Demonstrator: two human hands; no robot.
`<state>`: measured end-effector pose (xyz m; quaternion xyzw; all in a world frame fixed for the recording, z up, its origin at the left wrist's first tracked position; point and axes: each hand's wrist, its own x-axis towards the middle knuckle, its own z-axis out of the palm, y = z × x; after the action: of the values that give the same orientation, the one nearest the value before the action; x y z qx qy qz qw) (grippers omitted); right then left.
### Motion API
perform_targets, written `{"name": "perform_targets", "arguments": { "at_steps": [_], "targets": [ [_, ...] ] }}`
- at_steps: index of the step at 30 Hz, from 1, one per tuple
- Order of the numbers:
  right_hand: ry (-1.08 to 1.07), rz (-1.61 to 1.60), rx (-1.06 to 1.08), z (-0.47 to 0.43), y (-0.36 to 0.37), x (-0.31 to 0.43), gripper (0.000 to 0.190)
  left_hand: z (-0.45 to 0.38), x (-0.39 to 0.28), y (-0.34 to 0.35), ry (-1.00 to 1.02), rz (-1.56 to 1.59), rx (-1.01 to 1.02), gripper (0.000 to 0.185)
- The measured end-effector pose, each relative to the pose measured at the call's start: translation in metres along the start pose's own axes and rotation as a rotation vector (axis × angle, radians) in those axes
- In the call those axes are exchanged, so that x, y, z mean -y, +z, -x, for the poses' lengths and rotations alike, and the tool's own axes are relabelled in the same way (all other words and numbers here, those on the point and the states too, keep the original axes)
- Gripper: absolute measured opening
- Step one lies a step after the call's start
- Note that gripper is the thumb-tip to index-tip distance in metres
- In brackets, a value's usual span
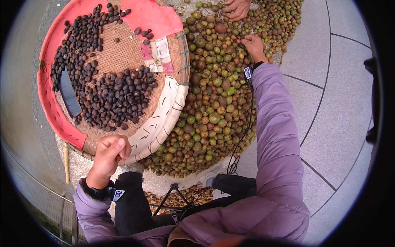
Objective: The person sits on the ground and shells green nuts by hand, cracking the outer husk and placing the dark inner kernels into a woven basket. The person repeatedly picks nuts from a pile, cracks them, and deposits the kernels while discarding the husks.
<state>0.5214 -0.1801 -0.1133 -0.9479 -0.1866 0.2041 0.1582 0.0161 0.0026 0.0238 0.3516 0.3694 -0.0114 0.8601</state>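
Observation:
My left hand (108, 152) is held over the near rim of a round woven bamboo tray (118, 57). Its fingers are curled, and a small brownish piece shows beneath them, mostly hidden. Dark camellia seeds (118, 92) lie heaped on the tray. To the right of the tray spreads a big pile of green and brown tea-oil camellia fruits (213, 108). My right hand (255, 46) reaches to the pile's far right part, with thumb and fingertips close together at the fruits. Whether a fruit is between those fingertips cannot be made out.
A dark flat rectangular object (69, 94) lies among the seeds. Another person's hand (237, 9) is at the pile's far end. A black cable (249, 123) hangs from my right wrist. Split husks (197, 195) lie below me near a black folding frame (174, 186). A stick (66, 163) is left of the tray.

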Motion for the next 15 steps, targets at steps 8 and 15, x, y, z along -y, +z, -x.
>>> {"name": "perform_targets", "arguments": {
  "at_steps": [8,15],
  "targets": [
    [-0.092,0.183,0.052,-0.004,-0.001,-0.006,0.018,-0.002,0.000,0.006,-0.011,0.000,0.016,0.040],
    [-0.140,-0.001,-0.037,0.005,0.004,-0.017,0.020,-0.004,0.000,0.007,-0.015,0.001,0.014,0.040]
  ]
}}
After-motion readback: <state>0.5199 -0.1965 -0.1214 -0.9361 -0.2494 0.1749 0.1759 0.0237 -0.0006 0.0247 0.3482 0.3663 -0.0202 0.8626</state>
